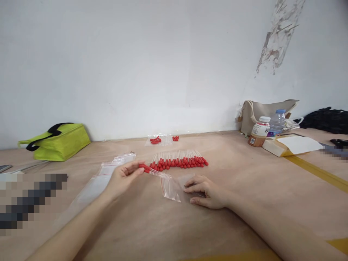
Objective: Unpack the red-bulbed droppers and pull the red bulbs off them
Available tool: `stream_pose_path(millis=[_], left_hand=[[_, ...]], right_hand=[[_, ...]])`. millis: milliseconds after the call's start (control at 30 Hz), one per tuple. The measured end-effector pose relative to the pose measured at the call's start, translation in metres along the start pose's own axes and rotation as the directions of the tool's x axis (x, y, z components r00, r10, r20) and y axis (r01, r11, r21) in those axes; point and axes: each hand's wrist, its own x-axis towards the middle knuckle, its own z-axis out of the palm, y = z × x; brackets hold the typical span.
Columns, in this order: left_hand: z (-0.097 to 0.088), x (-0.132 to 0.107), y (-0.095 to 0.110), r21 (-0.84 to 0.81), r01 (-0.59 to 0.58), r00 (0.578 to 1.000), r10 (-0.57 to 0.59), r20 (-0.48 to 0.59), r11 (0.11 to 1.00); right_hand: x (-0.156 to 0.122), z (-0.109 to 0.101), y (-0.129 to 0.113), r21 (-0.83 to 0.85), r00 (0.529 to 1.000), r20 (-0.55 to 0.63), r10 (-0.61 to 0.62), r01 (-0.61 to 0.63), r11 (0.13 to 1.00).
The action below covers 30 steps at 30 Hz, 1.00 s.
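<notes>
My left hand pinches the red bulb of a glass dropper whose clear tip reaches into the mouth of a small clear zip bag. My right hand lies on that bag, fingers curled, holding it against the wooden surface. Just beyond, a row of several red-bulbed droppers lies side by side. A stack of clear zip bags lies to the left of my left hand.
By the wall lie a clear bag with red bulbs, a lime green bag, a beige tote, two bottles, a white box and black cloth. Yellow tape runs across the surface.
</notes>
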Motion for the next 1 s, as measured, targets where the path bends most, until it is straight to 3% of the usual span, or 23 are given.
stream_pose_path(millis=[133, 200, 267, 333, 400, 500, 600, 700, 867, 1000], left_hand=[[-0.036, 0.008, 0.03, 0.061, -0.078, 0.979, 0.088, -0.184, 0.995], [-0.041, 0.012, 0.042, 0.136, -0.169, 0.941, 0.201, -0.271, 0.976], [-0.031, 0.017, 0.045, 0.243, -0.28, 0.895, 0.344, -0.282, 0.929], [-0.011, 0.026, 0.038, 0.378, -0.41, 0.847, 0.5, -0.181, 0.83], [0.013, 0.037, 0.024, 0.51, -0.541, 0.777, 0.63, -0.001, 0.669], [0.041, 0.054, -0.004, 0.606, -0.646, 0.712, 0.652, 0.259, 0.464], [0.055, 0.065, -0.024, 0.62, -0.711, 0.664, 0.606, 0.439, 0.331], [0.061, 0.069, -0.032, 0.636, -0.716, 0.668, 0.545, 0.506, 0.287], [0.068, 0.069, -0.03, 0.689, -0.675, 0.718, 0.453, 0.529, 0.265], [0.072, 0.069, -0.029, 0.689, -0.673, 0.726, 0.419, 0.546, 0.269]], right_hand=[[0.0, 0.0, 0.0, 0.001, 1.0, -0.002, 0.012, -0.012, 1.0], [0.0, 0.0, 0.0, 0.0, 1.0, -0.004, 0.009, -0.009, 1.0], [0.0, 0.0, 0.0, -0.002, 1.0, -0.007, 0.008, -0.008, 1.0], [0.001, 0.0, -0.001, -0.003, 1.0, -0.016, 0.006, -0.006, 1.0], [0.001, 0.0, -0.001, -0.003, 1.0, -0.018, 0.003, -0.003, 1.0], [0.001, 0.0, 0.0, -0.007, 1.0, -0.022, 0.005, -0.005, 1.0], [0.001, 0.001, 0.001, -0.011, 0.999, -0.031, 0.01, -0.01, 1.0], [0.001, 0.0, 0.001, -0.009, 1.0, -0.03, 0.001, -0.001, 1.0], [0.002, -0.001, 0.001, 0.007, 1.0, -0.029, 0.011, -0.011, 1.0], [0.002, 0.0, 0.002, 0.015, 0.999, -0.031, 0.012, -0.011, 1.0]])
